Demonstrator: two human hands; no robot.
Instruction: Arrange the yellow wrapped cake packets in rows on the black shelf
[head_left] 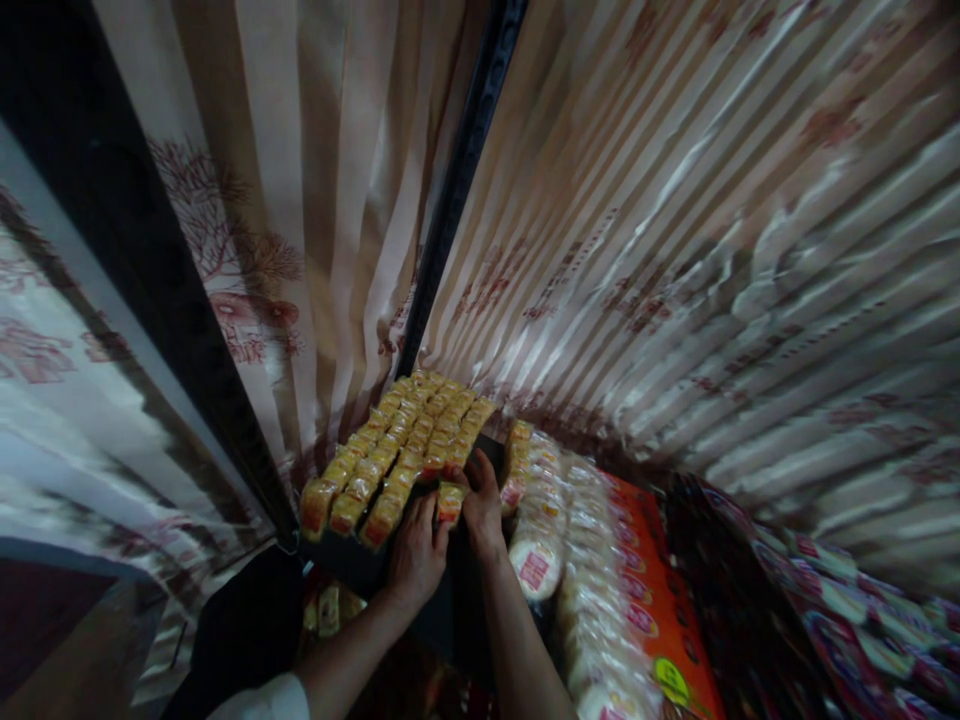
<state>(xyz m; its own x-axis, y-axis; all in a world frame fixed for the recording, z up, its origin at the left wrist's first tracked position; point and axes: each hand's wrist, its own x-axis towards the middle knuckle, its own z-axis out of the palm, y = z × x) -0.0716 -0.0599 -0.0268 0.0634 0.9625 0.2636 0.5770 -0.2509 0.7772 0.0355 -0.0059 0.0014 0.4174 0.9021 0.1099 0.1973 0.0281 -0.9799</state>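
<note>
Between my two hands is a small yellow packaged snack (450, 502) with a red-orange patch on its front. My left hand (420, 548) has its fingers closed on the packet's left side, and my right hand (481, 505) grips it from the right. Just beyond lie rows of similar yellow wrapped packets (405, 440), lined up on a dark shelf (360, 562). To the right of my right hand is another short row of yellow packets (517, 455). The fingertips are partly hidden, and the packet's print is too blurred to read.
Round white wrapped packs (535, 565) stand in rows at the right, beside an orange box (656, 590). Further right are more colourful packages (840, 590). Striped plastic sheeting (637, 220) hangs behind, with black metal posts (457, 190) at the corner and left. More packets (330, 608) sit on a lower level.
</note>
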